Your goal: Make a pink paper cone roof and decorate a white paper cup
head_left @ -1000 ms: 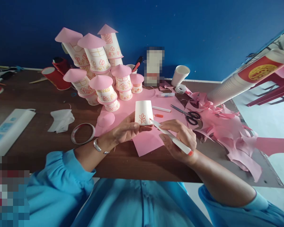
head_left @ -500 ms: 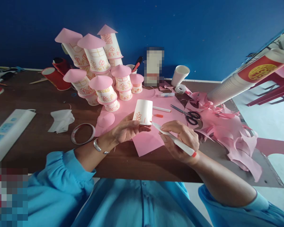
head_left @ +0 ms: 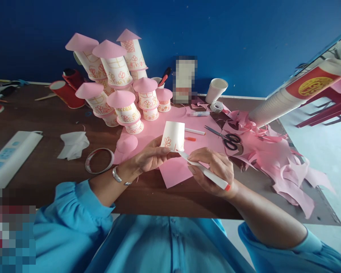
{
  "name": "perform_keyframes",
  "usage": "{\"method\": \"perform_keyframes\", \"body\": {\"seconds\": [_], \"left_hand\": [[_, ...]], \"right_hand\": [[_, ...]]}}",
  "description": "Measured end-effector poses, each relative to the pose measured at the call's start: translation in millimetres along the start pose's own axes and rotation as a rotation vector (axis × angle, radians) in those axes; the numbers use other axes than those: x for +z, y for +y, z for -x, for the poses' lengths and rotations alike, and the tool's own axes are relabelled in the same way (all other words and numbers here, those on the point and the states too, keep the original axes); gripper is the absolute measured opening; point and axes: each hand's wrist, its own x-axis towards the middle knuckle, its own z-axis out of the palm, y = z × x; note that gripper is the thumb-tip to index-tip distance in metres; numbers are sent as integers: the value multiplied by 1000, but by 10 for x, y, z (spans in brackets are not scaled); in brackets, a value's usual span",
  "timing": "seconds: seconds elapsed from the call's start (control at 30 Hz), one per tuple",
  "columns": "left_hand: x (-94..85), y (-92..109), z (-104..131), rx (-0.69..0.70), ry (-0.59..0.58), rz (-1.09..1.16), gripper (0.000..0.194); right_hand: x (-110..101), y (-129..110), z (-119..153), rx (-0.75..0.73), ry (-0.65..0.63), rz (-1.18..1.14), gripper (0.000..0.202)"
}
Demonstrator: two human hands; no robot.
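Observation:
A white paper cup (head_left: 174, 132) is held upside down by its rim in my left hand (head_left: 149, 157), thumb in front and fingers behind. An orange-red flower and a few short strokes are drawn low on its side. My right hand (head_left: 214, 172) grips a white marker (head_left: 207, 173) with a red end, its tip touching the cup near the rim. Under both hands lies pink paper (head_left: 177, 172). Just behind the cup rest another white marker (head_left: 195, 131) and an orange-red cap (head_left: 190, 139). A pink paper cone (head_left: 127, 144) sits left of the cup.
Several decorated cup towers (head_left: 116, 70) with pink cone roofs stand at the back left. Black-handled scissors (head_left: 230, 141) and pink scraps (head_left: 287, 167) lie to the right, by a leaning cup stack (head_left: 295, 94). A tape roll (head_left: 99, 161) lies near my left wrist.
My right hand and the marker have shifted left, the tip moving along the cup's rim. The cup has moved slightly right and down in my left hand.

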Motion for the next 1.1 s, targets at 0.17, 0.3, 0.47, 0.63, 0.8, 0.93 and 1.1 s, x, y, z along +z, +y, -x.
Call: {"method": "perform_keyframes", "body": {"seconds": [0.17, 0.3, 0.47, 0.63, 0.8, 0.93, 1.1], "left_hand": [[-22, -13, 3, 0, -7, -10, 47], [-21, -6, 1, -18, -14, 7, 43], [-13, 6, 7, -29, -1, 4, 36], [-20, 5, 13, -31, 13, -3, 35], [-3, 10, 5, -14, -1, 25, 35], [-17, -2, 7, -9, 13, 20, 41], [-36, -15, 10, 4, 7, -6, 51]], "right_hand": [[4, -5, 2, 2, -15, 18, 13], [15, -6, -13, 9, -7, 17, 13], [22, 0, -25, 18, 56, 44, 15], [4, -6, -25, 48, 63, 97, 14], [-13, -24, -28, 33, 49, 115, 13], [-17, -31, -30, 15, 69, 101, 17], [-25, -49, -45, 13, 43, 66, 18]]}}
